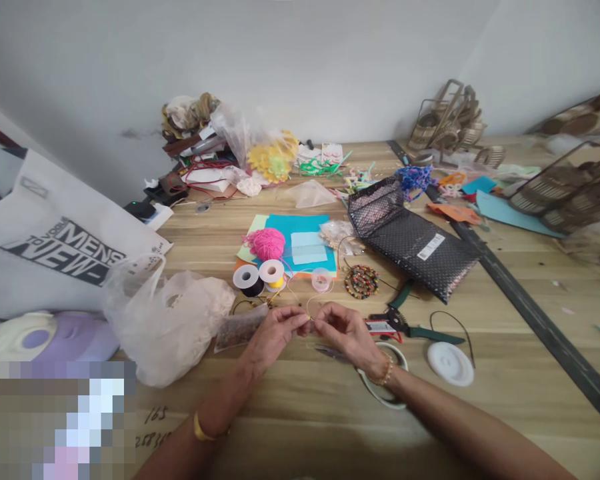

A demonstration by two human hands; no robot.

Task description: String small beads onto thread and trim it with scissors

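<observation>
My left hand and my right hand meet fingertip to fingertip over the wooden table, both pinched on a thin yellowish thread that loops up toward the spools. What sits at the pinch itself is too small to name. A small clear bag of dark beads lies just left of my left hand. Behind the hands stand a black thread spool, a yellow thread spool and a small clear spool. A round coil of coloured beads lies to the right of them.
A crumpled plastic bag and a white tote bag fill the left. Green-handled pliers, a white round lid, a black bubble mailer, pink yarn and blue paper lie nearby. Wicker baskets stand far right.
</observation>
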